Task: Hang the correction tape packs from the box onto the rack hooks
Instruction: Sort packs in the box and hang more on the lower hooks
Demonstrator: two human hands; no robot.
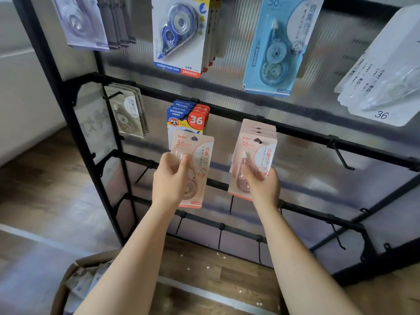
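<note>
My left hand (pixel 171 180) grips a pink correction tape pack (pixel 197 151) upright, in front of the blue and red packs (pixel 188 117) on a middle hook. My right hand (pixel 263 183) holds the front pink pack (pixel 254 153) of a stack of pink packs (pixel 259 128) hanging on the hook to the right. Its hang hole sits at the hook's tip. The cardboard box (pixel 68 276) with more packs stands on the floor at the lower left.
The black rack (pixel 238 114) carries other packs: grey ones (pixel 127 112) at the left, blue-and-white (pixel 179 35), light blue (pixel 275 44) and white ones (pixel 384 71) above. Bare hooks (pixel 341 155) stick out at the right and along the lower bars (pixel 227 228). Wooden floor lies below.
</note>
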